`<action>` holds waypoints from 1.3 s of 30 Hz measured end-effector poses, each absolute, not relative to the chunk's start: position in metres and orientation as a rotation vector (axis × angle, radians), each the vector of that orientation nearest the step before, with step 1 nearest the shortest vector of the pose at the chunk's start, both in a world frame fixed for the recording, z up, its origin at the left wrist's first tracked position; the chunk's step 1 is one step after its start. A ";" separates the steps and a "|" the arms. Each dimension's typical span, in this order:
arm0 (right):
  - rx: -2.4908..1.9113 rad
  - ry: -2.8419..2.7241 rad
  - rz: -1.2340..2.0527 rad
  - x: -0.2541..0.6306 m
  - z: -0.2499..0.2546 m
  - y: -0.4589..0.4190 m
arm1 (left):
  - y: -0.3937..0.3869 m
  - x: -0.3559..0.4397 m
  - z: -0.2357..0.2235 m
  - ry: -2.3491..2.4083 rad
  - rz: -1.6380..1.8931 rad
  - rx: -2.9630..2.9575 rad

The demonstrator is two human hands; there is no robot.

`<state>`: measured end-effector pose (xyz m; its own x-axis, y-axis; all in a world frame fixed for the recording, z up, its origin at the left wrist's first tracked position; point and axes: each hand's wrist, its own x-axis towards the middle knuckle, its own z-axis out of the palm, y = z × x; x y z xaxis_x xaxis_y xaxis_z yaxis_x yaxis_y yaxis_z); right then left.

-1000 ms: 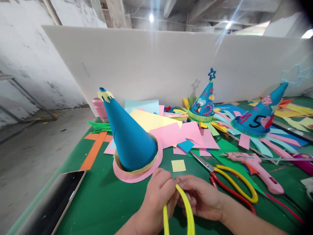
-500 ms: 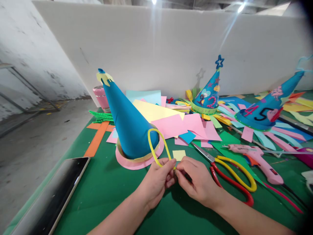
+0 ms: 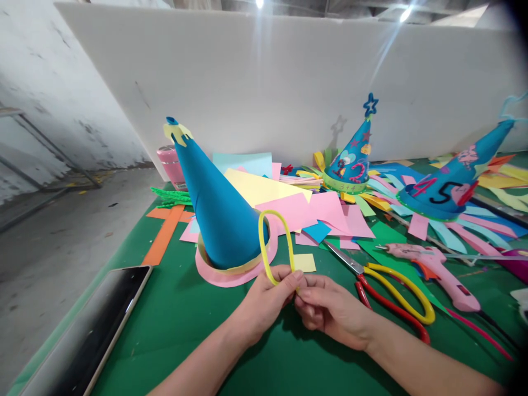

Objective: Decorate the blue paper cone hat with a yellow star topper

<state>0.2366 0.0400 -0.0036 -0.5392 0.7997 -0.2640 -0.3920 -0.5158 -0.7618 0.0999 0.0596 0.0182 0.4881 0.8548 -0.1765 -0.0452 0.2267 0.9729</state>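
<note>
A yellow pipe cleaner (image 3: 290, 236), bent into an upright loop, rises from between my two hands. My left hand (image 3: 270, 300) pinches the lower part of the loop between thumb and fingers. Touching it from the other side, my right hand (image 3: 330, 305) has its fingertips closed on the pipe cleaner's end, which they mostly hide. Just behind the loop leans a blue paper cone hat (image 3: 225, 214) with a pink brim (image 3: 212, 278) and pale yellow paper round its tip. A small pale yellow paper square (image 3: 305, 263) lies behind my hands.
Red and yellow-handled scissors (image 3: 398, 286) and a pink glue gun (image 3: 437, 267) lie to the right. A phone (image 3: 88, 330) is at the left edge. Two decorated cone hats, one star-topped (image 3: 350, 159), stand behind. Pink paper (image 3: 289, 212) and green pipe cleaners (image 3: 171, 197) lie around the cone.
The yellow loop has shifted slightly right and stands more upright. My right hand has turned, its fingers now curled under and pressed against my left fingertips.
</note>
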 end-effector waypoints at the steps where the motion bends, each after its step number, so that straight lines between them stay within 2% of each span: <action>1: -0.836 -0.948 1.973 0.235 -0.003 0.039 | 0.060 0.100 0.018 0.868 0.742 1.181; 7: -1.127 -1.725 1.075 0.235 0.002 0.036 | 0.060 0.101 0.015 0.943 0.708 1.091; 11: -1.158 -2.094 0.482 0.237 0.002 0.034 | 0.058 0.105 0.014 1.003 0.723 0.985; 13: -1.163 -2.165 0.329 0.237 0.001 0.034 | 0.057 0.107 0.014 1.009 0.756 0.911; 15: -1.192 -2.081 0.455 0.235 0.001 0.034 | 0.056 0.107 0.014 0.972 0.798 0.877; 20: -1.190 -1.592 1.123 0.229 0.003 0.037 | 0.057 0.103 0.011 0.871 0.814 0.898; 25: -1.052 -1.339 1.439 0.228 0.004 0.038 | 0.061 0.100 0.013 0.819 0.815 0.910; 30: -0.879 -0.797 1.922 0.227 0.000 0.038 | 0.064 0.096 0.014 0.765 0.793 0.905; 36: -0.742 -0.442 2.201 0.231 0.000 0.038 | 0.065 0.092 0.010 0.767 0.758 0.917; 39: -0.710 -0.429 2.235 0.230 -0.002 0.038 | 0.064 0.093 0.011 0.774 0.769 0.968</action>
<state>0.2301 0.0377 -0.0018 -0.5733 0.7369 -0.3583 -0.5519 -0.6704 -0.4960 0.0930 0.0638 0.0114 0.5031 0.8365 -0.2170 -0.2106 0.3622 0.9080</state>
